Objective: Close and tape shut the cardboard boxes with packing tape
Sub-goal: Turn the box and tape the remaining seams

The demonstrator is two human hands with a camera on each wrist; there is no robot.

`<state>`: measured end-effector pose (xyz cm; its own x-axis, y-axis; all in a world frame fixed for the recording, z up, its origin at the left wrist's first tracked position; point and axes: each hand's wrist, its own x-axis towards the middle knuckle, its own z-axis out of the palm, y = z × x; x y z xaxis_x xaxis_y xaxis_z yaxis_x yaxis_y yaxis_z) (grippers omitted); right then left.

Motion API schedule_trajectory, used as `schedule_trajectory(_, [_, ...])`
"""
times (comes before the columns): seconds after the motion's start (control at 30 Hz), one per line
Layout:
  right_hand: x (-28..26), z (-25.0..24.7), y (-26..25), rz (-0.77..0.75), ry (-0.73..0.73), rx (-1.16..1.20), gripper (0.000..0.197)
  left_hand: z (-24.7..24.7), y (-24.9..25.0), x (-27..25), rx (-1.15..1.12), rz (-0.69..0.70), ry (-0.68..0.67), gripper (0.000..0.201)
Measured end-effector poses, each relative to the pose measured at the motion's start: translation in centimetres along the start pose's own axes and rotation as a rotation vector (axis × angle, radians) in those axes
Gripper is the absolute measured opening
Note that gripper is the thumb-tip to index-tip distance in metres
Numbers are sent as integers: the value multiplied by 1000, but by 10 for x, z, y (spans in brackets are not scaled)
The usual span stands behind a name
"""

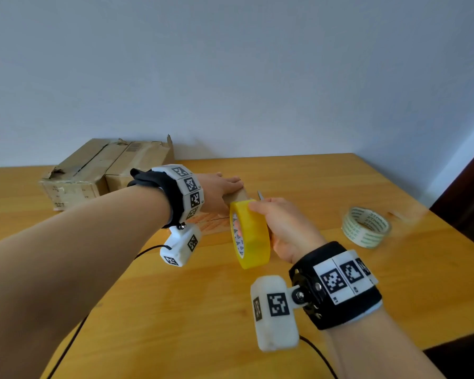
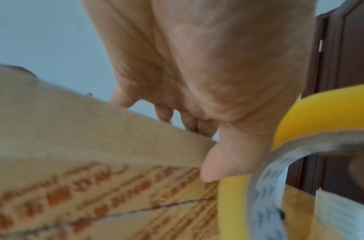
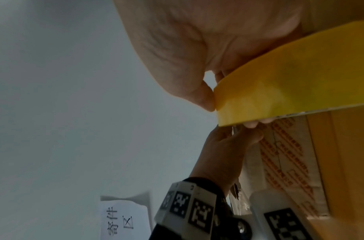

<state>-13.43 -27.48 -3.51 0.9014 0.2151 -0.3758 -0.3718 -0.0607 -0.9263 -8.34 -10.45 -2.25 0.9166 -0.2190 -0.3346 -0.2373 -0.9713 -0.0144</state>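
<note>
Two cardboard boxes and two tape rolls sit on a wooden bench (image 1: 175,310) against a pale wall. The small box (image 1: 215,224) lies at centre under the left hand (image 1: 219,191), fingers flat and open on its top. At 4 o'clock of it, the right hand (image 1: 285,228) grips the upright yellow tape roll (image 1: 251,236). The big box (image 1: 99,170) stands at 10 o'clock; the clear tape roll (image 1: 366,227) lies at 3 o'clock

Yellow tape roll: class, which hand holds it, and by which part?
The right hand grips the yellow tape roll by its rim, thumb on the outer band.
</note>
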Motion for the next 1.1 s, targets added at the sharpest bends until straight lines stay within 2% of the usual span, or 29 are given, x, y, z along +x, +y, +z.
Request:
schedule_trajectory(0.07, [9,-8,2,21,30,-82,28,-2,1,1,10,17,-3,75])
schedule_trajectory(0.17, [32,-29,7,73,179,-180,28,-3,-1,3,104,71,-22,85])
schedule_trajectory(0.3, [61,-53,19,39,332,-640,31,-4,-8,3,161,95,-32,99])
schedule_trajectory(0.4, [74,-60,24,22,350,-914,28,-1,-18,7,44,63,26,89])
schedule_trajectory(0.5, [82,-61,24,-53,434,-1063,25,-2,-22,3,-70,52,95,84])
schedule_trajectory(0.57, [87,-59,25,-97,450,-1121,41,-6,-24,-3,-179,48,131,84])
schedule_trajectory(0.63, [90,-55,25,-74,366,-1185,56,-11,-27,-8,-278,6,189,79])
schedule_trajectory(0.7, [91,-52,24,-49,337,-1272,55,-16,-25,-13,-321,-63,275,63])
schedule_trajectory(0.77, [88,-52,21,-32,359,-1356,43,-22,-18,-17,-306,-145,327,44])
schedule_trajectory(0.83, [82,-52,17,10,354,-1437,30,-28,-9,-24,-391,-236,257,57])
schedule_trajectory(0.9, [75,-54,11,30,327,-1515,27,-30,-1,-33,-636,-334,51,73])
schedule_trajectory(0.97, [66,-57,7,53,333,-1504,28,-28,6,-43,-768,-385,-103,87])
schedule_trajectory(1.03, [60,-62,4,57,336,-1413,27,-25,10,-44,-818,-387,-90,86])
schedule_trajectory(1.1, [54,-68,2,43,320,-1170,25,-20,15,-41,-858,-400,-26,73])
